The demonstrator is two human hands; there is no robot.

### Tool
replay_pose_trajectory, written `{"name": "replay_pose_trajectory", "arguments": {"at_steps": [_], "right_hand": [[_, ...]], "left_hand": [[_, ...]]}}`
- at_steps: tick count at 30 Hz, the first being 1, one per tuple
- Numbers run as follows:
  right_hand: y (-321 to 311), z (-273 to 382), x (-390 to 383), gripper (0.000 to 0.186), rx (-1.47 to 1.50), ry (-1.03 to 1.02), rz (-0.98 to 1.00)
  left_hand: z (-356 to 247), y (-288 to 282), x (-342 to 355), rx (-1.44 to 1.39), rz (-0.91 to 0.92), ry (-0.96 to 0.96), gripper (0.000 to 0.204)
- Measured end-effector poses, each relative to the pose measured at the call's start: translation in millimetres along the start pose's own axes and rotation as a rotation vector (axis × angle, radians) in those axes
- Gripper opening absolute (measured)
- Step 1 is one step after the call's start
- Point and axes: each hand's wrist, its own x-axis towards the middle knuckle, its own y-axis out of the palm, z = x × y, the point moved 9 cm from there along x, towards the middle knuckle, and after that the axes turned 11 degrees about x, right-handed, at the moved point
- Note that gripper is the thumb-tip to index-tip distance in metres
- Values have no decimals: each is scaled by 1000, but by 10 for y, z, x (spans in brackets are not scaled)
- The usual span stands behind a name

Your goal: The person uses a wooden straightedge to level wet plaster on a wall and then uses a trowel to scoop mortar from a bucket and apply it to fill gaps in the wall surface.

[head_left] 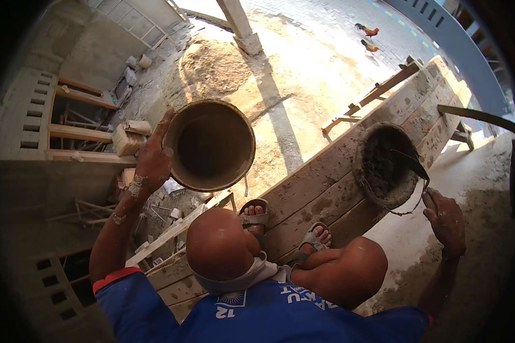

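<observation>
My left hand (155,157) grips the left side of a round bucket (212,171), held up beside my left knee with its mouth toward me. No contents can be made out in its shaded inside. On my right, a second bucket (361,182) full of dark wet mortar (379,157) stands on the planks, its wire handle hanging over the near side. My right hand (445,223) is closed round the handle of a trowel (412,164). The trowel's blade reaches over the right part of the mortar bucket's mouth.
I squat on a raised platform of mud-stained planks (320,188), sandals on the boards. A wooden trestle (372,97) stands beyond it. Below lie a sand heap (214,66) and rubble (174,214). A plastered wall (440,274) rises at right. Two chickens (367,31) are on the far paving.
</observation>
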Motion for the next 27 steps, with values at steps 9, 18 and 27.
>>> {"name": "replay_pose_trajectory", "arguments": {"at_steps": [9, 18, 27], "right_hand": [[-1, -365, -791, 44, 58, -303, -563], [409, -810, -857, 45, 420, 150, -479], [667, -954, -846, 45, 575, 216, -435]], "left_hand": [[-2263, 494, 1281, 128, 68, 562, 68], [-4119, 1142, 1115, 628, 197, 850, 54], [-4799, 1465, 1039, 828, 260, 927, 39]]}}
